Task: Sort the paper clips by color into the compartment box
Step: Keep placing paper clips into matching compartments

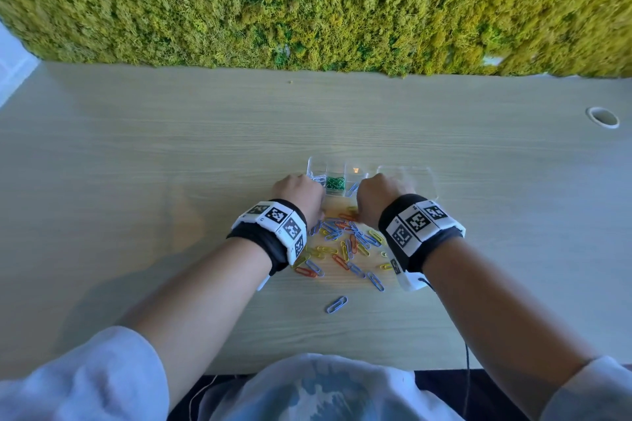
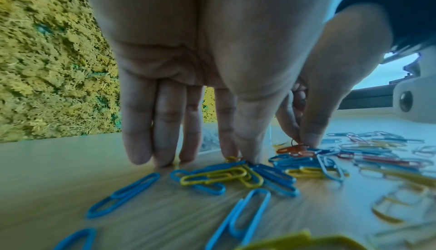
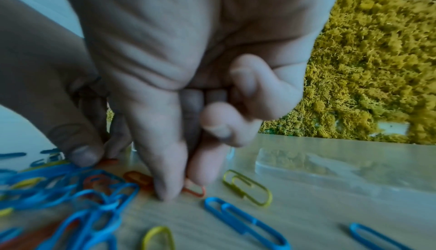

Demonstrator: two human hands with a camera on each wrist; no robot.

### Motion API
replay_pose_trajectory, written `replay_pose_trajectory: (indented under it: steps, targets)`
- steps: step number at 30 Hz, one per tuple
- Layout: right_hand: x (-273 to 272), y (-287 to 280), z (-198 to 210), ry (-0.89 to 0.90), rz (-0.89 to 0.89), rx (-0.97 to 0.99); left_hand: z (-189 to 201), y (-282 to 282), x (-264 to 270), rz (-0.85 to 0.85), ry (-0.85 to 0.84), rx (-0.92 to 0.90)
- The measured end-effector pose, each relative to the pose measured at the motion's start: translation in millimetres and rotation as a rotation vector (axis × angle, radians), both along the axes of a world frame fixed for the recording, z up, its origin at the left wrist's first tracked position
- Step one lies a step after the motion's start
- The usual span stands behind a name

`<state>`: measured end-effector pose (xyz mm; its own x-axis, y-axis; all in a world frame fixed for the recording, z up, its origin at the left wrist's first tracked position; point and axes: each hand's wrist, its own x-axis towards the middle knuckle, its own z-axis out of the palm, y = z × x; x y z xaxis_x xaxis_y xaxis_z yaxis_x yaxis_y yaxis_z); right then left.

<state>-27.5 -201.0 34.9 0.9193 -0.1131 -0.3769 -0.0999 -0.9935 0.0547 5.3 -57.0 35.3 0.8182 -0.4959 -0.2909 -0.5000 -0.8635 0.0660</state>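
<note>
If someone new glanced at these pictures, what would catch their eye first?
Probably the heap of blue, yellow and orange paper clips on the pale wooden table, with both hands working its far edge. Behind the heap, the clear compartment box already holds green clips, and a mossy green wall fills the background.

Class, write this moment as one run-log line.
left hand: pinching a yellow clip | right hand: pinching an orange clip | box: green clips sorted | pile: mixed, on table
</note>
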Motion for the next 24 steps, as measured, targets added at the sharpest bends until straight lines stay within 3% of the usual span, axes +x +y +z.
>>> replay_pose_trajectory:
  steps: [7, 8, 12, 14, 16, 19, 21, 24]
  targets:
    - [-4, -8, 8, 0.094, -0.034, 0.132, 5, 0, -1, 0.007, -0.013, 0.005]
    - [-5, -12, 7, 0.072, -0.092, 0.254, 6, 2, 1, 0.021, 0.011, -0.032]
    - [-14, -20, 9, 0.017, -0.625, 1.1, 11, 20, 8, 0.155, 0.129, -0.344]
    - [-17, -21, 9, -0.025, -0.797, 1.304, 10, 33, 10, 0.271, 0.116, -0.513]
    - [-17, -21, 9, -0.07, -0.843, 1.354, 6, 47, 12, 0.412, 0.208, -0.704]
    - [-12, -17, 4, -0.068, -0.744, 1.276, 5, 63, 10, 0.607, 0.544, -1.055]
    - [-7, -13, 2, -0.042, -0.635, 1.19, 8, 69, 8, 0.666, 0.664, -1.143]
    - [-1, -10, 1, 0.032, -0.575, 1.086, 7, 75, 7, 0.746, 0.691, -1.142]
